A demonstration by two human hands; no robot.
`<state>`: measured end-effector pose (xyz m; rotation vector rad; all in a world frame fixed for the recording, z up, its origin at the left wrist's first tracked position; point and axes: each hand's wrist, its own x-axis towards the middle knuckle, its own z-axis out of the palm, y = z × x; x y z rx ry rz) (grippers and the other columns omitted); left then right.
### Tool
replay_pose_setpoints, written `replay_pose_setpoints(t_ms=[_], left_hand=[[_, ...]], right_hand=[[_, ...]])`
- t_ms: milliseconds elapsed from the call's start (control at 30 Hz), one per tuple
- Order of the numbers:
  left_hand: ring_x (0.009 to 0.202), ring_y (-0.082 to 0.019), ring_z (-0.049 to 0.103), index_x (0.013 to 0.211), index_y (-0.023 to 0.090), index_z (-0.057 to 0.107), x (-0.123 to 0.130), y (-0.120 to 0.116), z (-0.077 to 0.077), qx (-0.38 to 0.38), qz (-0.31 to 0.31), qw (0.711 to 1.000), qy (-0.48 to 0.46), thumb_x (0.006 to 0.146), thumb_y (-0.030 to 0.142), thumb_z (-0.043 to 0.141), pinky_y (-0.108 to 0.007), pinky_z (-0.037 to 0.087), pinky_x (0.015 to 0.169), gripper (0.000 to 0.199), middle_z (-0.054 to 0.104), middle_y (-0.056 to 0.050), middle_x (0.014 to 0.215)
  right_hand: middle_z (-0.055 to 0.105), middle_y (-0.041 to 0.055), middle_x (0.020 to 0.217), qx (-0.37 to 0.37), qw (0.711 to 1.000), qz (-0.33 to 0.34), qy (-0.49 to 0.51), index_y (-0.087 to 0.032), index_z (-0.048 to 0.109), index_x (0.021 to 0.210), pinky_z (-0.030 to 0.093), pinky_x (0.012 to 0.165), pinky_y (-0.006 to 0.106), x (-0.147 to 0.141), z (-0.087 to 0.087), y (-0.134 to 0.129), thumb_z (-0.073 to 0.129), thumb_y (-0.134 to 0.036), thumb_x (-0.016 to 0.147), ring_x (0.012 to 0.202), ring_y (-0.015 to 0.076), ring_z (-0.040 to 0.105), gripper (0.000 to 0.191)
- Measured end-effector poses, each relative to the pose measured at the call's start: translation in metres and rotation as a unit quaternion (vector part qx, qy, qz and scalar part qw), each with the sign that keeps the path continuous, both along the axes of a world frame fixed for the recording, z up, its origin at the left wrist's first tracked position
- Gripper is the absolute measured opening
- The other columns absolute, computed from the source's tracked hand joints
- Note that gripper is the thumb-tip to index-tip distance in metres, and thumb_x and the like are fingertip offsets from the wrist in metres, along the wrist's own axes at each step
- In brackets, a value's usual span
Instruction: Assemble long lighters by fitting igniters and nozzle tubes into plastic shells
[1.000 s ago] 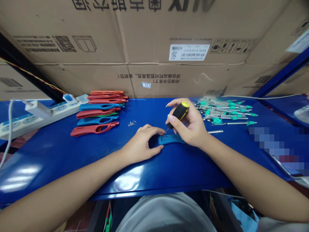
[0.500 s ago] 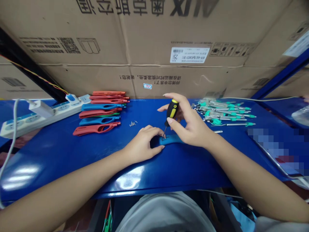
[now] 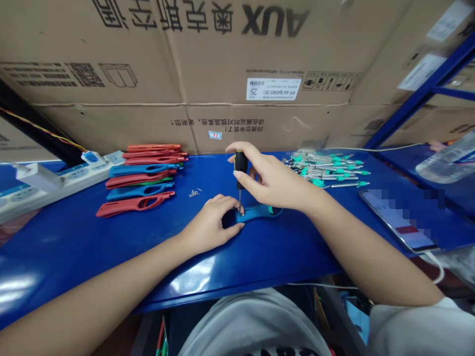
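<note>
My right hand (image 3: 276, 180) grips a screwdriver (image 3: 241, 164) with a black and yellow handle, held nearly upright. Its thin shaft points down at the left end of a blue lighter body (image 3: 256, 213) lying flat on the table. Whether the tip sits on a screw is too small to make out. My left hand (image 3: 208, 222) pinches that same end between thumb and fingers, close around the shaft. A bit of green shows inside the lighter's trigger loop at the right. Small loose screws (image 3: 195, 193) lie beyond my left hand.
Red and blue lighter bodies (image 3: 135, 205) are stacked at left, beside a white power strip (image 3: 70, 178). Metal rods with green parts (image 3: 330, 170) lie in a pile at right. A phone (image 3: 397, 222) and a plastic bottle (image 3: 441, 160) are farther right. A cardboard box (image 3: 215, 59) stands behind.
The screwdriver has turned from a tilt to nearly upright in my right hand. More of the lighter's right end shows. My left hand keeps its hold. The whole view has shifted.
</note>
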<state>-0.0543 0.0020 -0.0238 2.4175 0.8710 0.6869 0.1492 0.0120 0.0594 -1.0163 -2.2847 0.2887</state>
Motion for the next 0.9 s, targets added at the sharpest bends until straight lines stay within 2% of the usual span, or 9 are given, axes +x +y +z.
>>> replay_pose_setpoints(t_ms=[100,200,267,367,433,567,633,800,900], left_hand=[[0.1,-0.024,0.06,0.095,0.022,0.06,0.001,0.0,0.0,0.001,-0.007,1.0,-0.002,0.087,0.023,0.067,-0.042,0.046,0.092,0.011,0.069,-0.002,0.102],[0.101,-0.024,0.059,0.095,0.022,0.06,0.001,-0.001,0.0,0.003,-0.009,1.0,-0.004,0.088,0.023,0.066,-0.042,0.046,0.094,0.01,0.068,-0.002,0.103],[0.102,-0.024,0.059,0.097,0.022,0.06,0.001,-0.001,0.0,0.004,-0.01,1.0,-0.003,0.089,0.023,0.066,-0.042,0.045,0.094,0.01,0.068,-0.003,0.104],[0.101,-0.024,0.059,0.099,0.022,0.06,0.001,-0.002,0.0,0.004,-0.011,1.0,0.002,0.089,0.024,0.066,-0.042,0.045,0.094,0.012,0.068,-0.003,0.104],[0.101,-0.024,0.059,0.1,0.022,0.06,0.001,-0.001,0.0,0.005,-0.013,1.0,0.003,0.089,0.025,0.066,-0.042,0.045,0.094,0.012,0.068,-0.003,0.105],[0.102,-0.024,0.059,0.102,0.023,0.062,0.001,-0.001,0.0,0.01,-0.015,1.0,0.008,0.089,0.025,0.065,-0.041,0.046,0.094,0.014,0.068,-0.003,0.107],[0.102,-0.024,0.059,0.104,0.023,0.062,0.0,-0.001,0.0,0.012,-0.015,1.0,0.009,0.089,0.025,0.066,-0.042,0.046,0.095,0.015,0.068,-0.003,0.108],[0.101,-0.024,0.059,0.103,0.023,0.061,0.0,-0.003,0.001,0.013,-0.017,1.0,0.013,0.088,0.026,0.066,-0.042,0.047,0.095,0.015,0.068,-0.004,0.108],[0.103,-0.025,0.059,0.104,0.023,0.061,0.0,-0.004,0.003,0.014,-0.017,1.0,0.018,0.088,0.025,0.067,-0.043,0.046,0.096,0.017,0.068,-0.003,0.109]], right_hand=[[0.069,0.0037,0.114,-0.022,0.999,0.032,0.036,-0.029,0.044,0.138,0.051,0.066,0.031,0.003,-0.005,-0.003,0.052,-0.025,0.098,0.065,0.0138,0.06,0.041],[0.07,0.0042,0.106,0.051,0.997,-0.032,0.046,-0.026,0.056,0.124,0.052,0.073,0.033,0.005,-0.012,-0.003,0.068,-0.044,0.09,0.076,0.0178,0.064,0.04],[0.07,0.0067,0.113,0.074,0.994,-0.05,0.068,-0.025,0.059,0.122,0.053,0.077,0.034,0.004,-0.016,-0.003,0.067,-0.051,0.089,0.085,0.0199,0.065,0.043],[0.066,0.0059,0.126,-0.009,0.99,0.004,0.142,-0.029,0.051,0.137,0.055,0.068,0.029,0.003,-0.019,0.0,0.042,-0.047,0.103,0.077,0.0144,0.066,0.039],[0.068,0.0041,0.122,-0.066,0.982,0.028,0.172,-0.031,0.047,0.141,0.053,0.059,0.027,0.003,-0.021,0.002,0.034,-0.044,0.106,0.067,0.0112,0.063,0.04],[0.07,0.0066,0.112,0.033,0.985,-0.044,0.165,-0.025,0.065,0.12,0.056,0.07,0.031,0.005,-0.025,0.005,0.062,-0.052,0.093,0.082,0.0179,0.067,0.038],[0.071,0.008,0.112,0.064,0.982,-0.062,0.166,-0.023,0.067,0.116,0.057,0.075,0.032,0.005,-0.024,0.004,0.064,-0.055,0.091,0.089,0.0203,0.067,0.04],[0.072,0.0041,0.111,-0.073,0.982,0.033,0.173,-0.029,0.055,0.137,0.054,0.055,0.027,0.006,-0.015,0.0,0.038,-0.048,0.105,0.061,0.0111,0.062,0.041],[0.071,0.0047,0.108,0.004,0.988,-0.007,0.154,-0.027,0.064,0.125,0.056,0.068,0.031,0.008,-0.016,0.0,0.053,-0.046,0.1,0.077,0.016,0.066,0.034]])
